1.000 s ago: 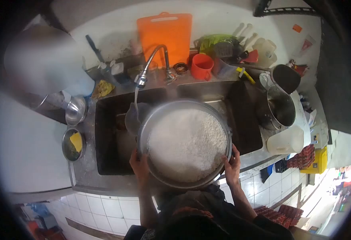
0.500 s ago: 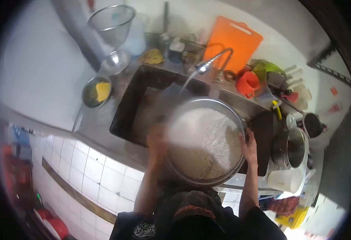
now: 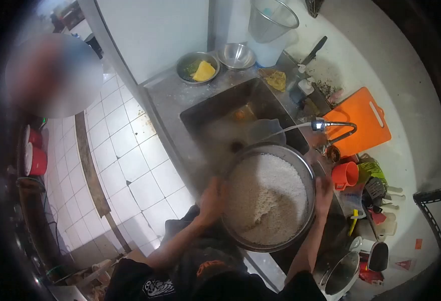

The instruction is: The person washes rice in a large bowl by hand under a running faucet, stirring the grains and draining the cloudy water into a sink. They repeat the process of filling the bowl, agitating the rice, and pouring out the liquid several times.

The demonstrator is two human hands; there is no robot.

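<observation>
A wide round metal pot (image 3: 309,173) sits between my hands, filled with rice (image 3: 268,200) that lies heaped and uneven. My left hand (image 3: 213,202) is curled against the pot's left side, and my right hand (image 3: 324,194) grips its right side; the fingertips under the rim are partly hidden. Beyond the pot is a dark sink basin (image 3: 205,113). Water runs from a chrome faucet (image 3: 337,124) into the basin, past the pot's far rim. A translucent container (image 3: 265,131) lies in the basin near that stream.
Left of the faucet stand a metal bowl (image 3: 237,55) and a bowl with a yellow sponge or cloth (image 3: 204,71). An orange cutting board (image 3: 358,123) leans on the wall. A red mug (image 3: 345,175), utensils and a saucepan (image 3: 342,273) crowd the right. Someone's blurred figure is upper left.
My view has swung left, so more tiled floor shows and the sink appears rotated. Both hands still hold the pot, which has shifted slightly right in view. The water keeps running.
</observation>
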